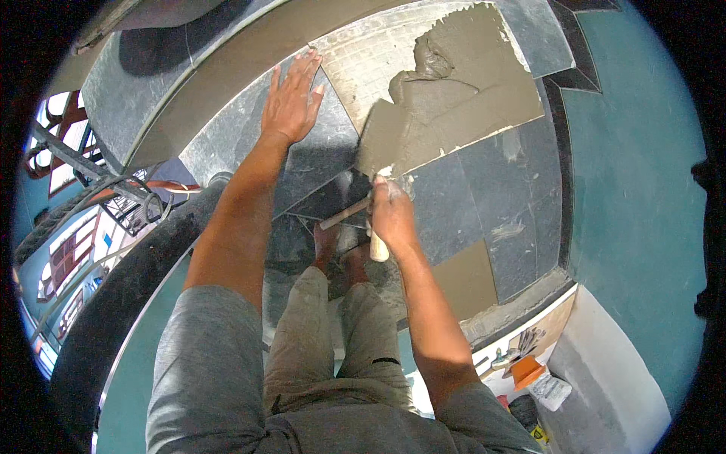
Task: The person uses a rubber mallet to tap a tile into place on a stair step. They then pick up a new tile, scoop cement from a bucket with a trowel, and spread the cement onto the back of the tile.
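My left hand (293, 98) lies with fingers spread on a dark grey stone-look tile (325, 129), beside the riser of the step above. My right hand (393, 212) is closed round the pale handle of a trowel (379, 248). Its mortar-coated blade (383, 136) rests at the near left edge of a wet mortar bed (484, 91). A ridged, pale patch of bare base (363, 57) shows between the left tile and the mortar. Past my right fist pokes a thin pale stick (344, 214); whether the fist holds it, I cannot tell.
Below the mortar are more dark tiles (507, 197) with smears. A teal wall (635, 166) with black skirting (563, 174) bounds the right. A curved black rail (128, 303) runs along the left. My bare feet (325, 244) stand just below; an orange object (527, 372) lies lower right.
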Tool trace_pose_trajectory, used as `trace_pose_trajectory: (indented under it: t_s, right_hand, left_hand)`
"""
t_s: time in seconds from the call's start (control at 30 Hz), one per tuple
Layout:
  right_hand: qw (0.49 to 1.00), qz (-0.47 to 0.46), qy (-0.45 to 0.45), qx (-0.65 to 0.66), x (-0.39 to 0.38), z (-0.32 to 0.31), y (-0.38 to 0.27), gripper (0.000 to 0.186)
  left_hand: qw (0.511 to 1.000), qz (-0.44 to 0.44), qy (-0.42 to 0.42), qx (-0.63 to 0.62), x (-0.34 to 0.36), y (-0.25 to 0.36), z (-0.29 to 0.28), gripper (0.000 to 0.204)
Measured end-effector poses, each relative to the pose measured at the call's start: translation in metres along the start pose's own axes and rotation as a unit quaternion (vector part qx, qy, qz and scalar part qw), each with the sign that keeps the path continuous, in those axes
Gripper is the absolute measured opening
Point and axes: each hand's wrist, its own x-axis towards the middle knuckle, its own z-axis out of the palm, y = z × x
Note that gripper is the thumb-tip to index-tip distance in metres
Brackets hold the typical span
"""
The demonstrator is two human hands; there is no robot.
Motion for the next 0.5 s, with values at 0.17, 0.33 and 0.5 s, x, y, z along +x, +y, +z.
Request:
trace_pose_trajectory:
  t_s: [0.17,0.33,0.5]
  right_hand:
    - [0.988,0.041,-0.146,-0.015,0.021,-0.020,-0.021,0.042]
    - [0.970,-0.055,-0.125,-0.202,0.036,-0.051,-0.020,0.040]
    - [0.941,-0.042,-0.182,-0.283,0.013,-0.066,-0.003,0.041]
  left_hand:
    - [1.000,-0.009,-0.007,-0.010,0.003,-0.004,0.000,0.057]
    - [1.000,-0.011,-0.013,0.002,0.002,-0.005,-0.001,0.058]
    - [1.000,-0.008,0.001,-0.017,0.001,-0.008,0.003,0.057]
